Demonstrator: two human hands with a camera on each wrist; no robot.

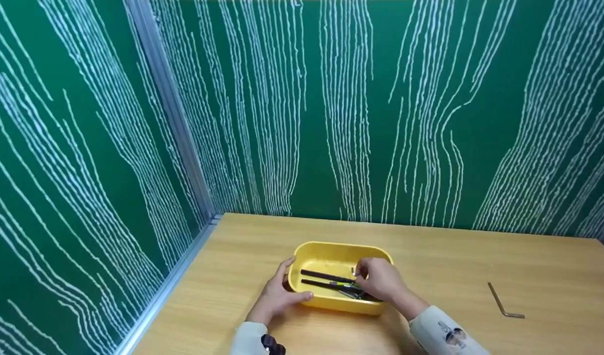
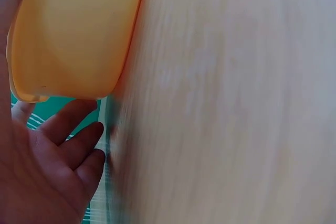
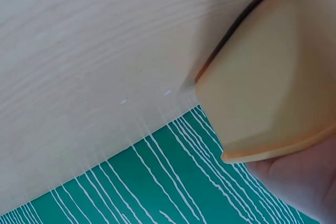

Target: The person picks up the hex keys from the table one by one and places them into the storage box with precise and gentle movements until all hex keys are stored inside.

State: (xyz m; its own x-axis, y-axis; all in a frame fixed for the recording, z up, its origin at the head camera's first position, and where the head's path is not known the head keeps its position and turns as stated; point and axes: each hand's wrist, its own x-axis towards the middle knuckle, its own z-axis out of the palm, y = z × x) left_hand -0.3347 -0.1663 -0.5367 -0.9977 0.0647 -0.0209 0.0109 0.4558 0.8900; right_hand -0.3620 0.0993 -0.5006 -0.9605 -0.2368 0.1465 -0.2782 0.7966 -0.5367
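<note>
A yellow plastic bin stands on the table, its wall close up in the left wrist view. My left hand holds its left end, thumb along the front rim and index finger at the left rim. My right hand reaches over the right side into the bin, fingers curled, pinching a small silver metal piece whose kind cannot be made out. Under that hand lie two black rods, a yellow-green item and several small metal pieces. In the right wrist view the bin wall hides the fingertips.
An L-shaped hex key lies on the wooden table to the right of the bin. Green panels with white wavy lines rise behind and to the left, joined by a metal corner post.
</note>
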